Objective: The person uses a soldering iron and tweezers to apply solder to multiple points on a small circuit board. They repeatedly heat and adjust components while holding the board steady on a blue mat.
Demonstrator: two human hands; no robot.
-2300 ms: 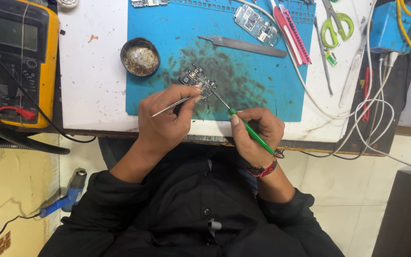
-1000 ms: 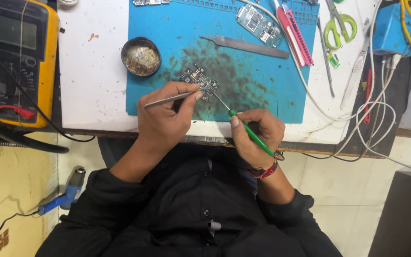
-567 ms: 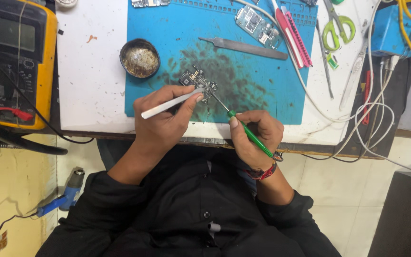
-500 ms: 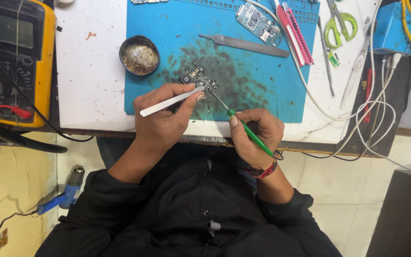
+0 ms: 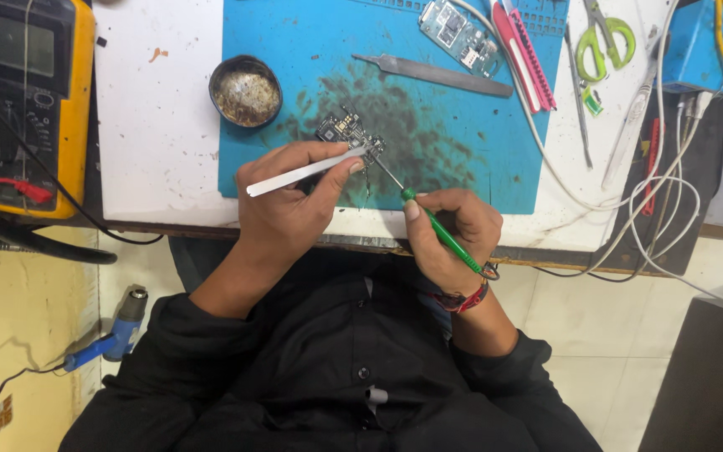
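The left hand (image 5: 290, 209) pinches silver tweezers (image 5: 303, 172) closed on the small circuit board (image 5: 349, 134), pinning it to the blue mat (image 5: 462, 134) mid-desk, so the right hand (image 5: 453, 230), wrapped around a green screwdriver (image 5: 437, 234), can work its tip against the board's near edge

A small circuit board (image 5: 350, 134) is seen on a blue work mat (image 5: 495, 159). Silver tweezers (image 5: 303, 172) are held in the left hand (image 5: 290, 205), tips at the board. A green-handled tool (image 5: 441, 234) is gripped in the right hand (image 5: 453, 230), its metal tip at the board's edge. A round tin (image 5: 245, 90) is placed just left of the board, a yellow multimeter (image 5: 23, 100) at far left, green scissors (image 5: 604, 38) at upper right.
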